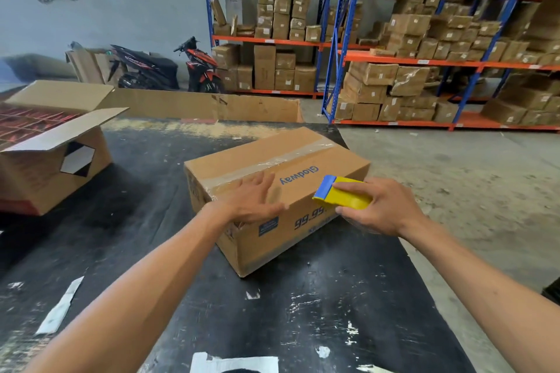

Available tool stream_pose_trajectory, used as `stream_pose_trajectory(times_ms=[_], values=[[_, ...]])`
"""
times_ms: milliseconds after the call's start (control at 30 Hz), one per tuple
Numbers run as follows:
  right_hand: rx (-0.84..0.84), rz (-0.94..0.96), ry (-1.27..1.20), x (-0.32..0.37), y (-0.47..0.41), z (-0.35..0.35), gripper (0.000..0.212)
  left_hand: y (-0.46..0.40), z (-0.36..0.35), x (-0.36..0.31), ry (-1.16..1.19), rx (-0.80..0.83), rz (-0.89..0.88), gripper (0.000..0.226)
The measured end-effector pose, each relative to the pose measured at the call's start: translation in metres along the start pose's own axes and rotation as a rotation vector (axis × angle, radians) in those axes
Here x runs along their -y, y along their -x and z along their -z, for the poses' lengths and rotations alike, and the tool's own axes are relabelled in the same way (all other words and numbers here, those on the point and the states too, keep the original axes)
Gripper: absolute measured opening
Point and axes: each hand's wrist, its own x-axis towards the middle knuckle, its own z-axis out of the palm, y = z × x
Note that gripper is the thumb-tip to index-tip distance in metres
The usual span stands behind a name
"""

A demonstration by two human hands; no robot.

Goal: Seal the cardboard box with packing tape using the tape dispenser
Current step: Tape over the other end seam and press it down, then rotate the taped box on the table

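One box (303, 166) mid-table (151, 221); right hand (385, 206) grips dispenser (342, 192) at edge.

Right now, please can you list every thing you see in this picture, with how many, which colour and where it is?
cardboard box: one, brown with blue print, middle of the table, clear tape along its top seam
tape dispenser: one, yellow with a blue end, at the box's near right edge, held in the right hand
open box: one, brown, left side of the table, red items inside
table: one, black and scuffed, under both boxes
paper strip: one, white, on the table at near left
motorbike: one, black and red, by the far wall
shelves: blue and orange racks, far right, full of brown boxes
left hand: one, fingers straight, flat on the box top
right hand: one, grips the dispenser
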Motion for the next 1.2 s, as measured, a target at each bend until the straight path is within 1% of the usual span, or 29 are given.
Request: stream_pose_trajectory(times_ms=[67,167,233,300,400,467,567,633,700,800,867,967,1067,1133,1200], values=[[0.008,-0.003,-0.055,0.007,-0.005,0.000,0.048,-0.011,-0.013,-0.019,-0.045,-0.081,0.117,0.107],[0.057,-0.014,-0.110,0.012,-0.004,-0.006,0.049,-0.025,-0.036,-0.031,-0.144,-0.074,0.153,0.100],[0.098,-0.012,-0.149,0.011,-0.001,-0.011,0.053,-0.028,-0.039,-0.023,-0.217,-0.061,0.114,0.093],[0.144,-0.014,-0.182,0.011,0.001,-0.017,0.057,-0.024,-0.033,-0.004,-0.243,-0.045,0.039,0.089],[0.167,-0.007,-0.244,0.014,0.001,-0.026,0.055,-0.011,-0.017,0.039,-0.244,-0.007,-0.104,0.085],[0.176,0.004,-0.306,0.019,0.003,-0.033,0.052,-0.003,-0.006,0.063,-0.215,0.026,-0.154,0.083],[0.227,0.024,-0.345,0.031,0.005,-0.041,0.051,-0.003,0.009,0.065,-0.211,0.046,-0.144,0.090],[0.279,0.037,-0.353,0.040,0.006,-0.045,0.050,-0.010,0.009,0.048,-0.222,-0.006,-0.093,0.095],[0.341,0.039,-0.362,0.047,0.007,-0.050,0.045,-0.016,-0.003,0.032,-0.209,-0.049,-0.050,0.096],[0.444,0.017,-0.410,0.058,0.012,-0.057,0.049,-0.021,-0.022,0.025,-0.301,-0.023,-0.081,0.092],[0.498,-0.034,-0.494,0.062,0.018,-0.063,0.049,-0.023,-0.024,0.030,-0.314,-0.012,-0.097,0.089],[0.576,-0.184,-0.706,0.066,0.024,-0.081,0.040,-0.022,-0.022,0.035,-0.329,-0.023,-0.119,0.088],[0.602,-0.287,-0.888,0.074,0.030,-0.104,0.037,-0.023,-0.021,0.035,-0.318,-0.020,-0.126,0.086],[0.635,-0.334,-0.932,0.079,0.033,-0.121,0.038,-0.023,-0.020,0.035,-0.297,-0.022,-0.123,0.085],[0.710,-0.400,-0.978,0.084,0.037,-0.135,0.038,-0.021,-0.019,0.035,-0.284,-0.021,-0.128,0.085]])
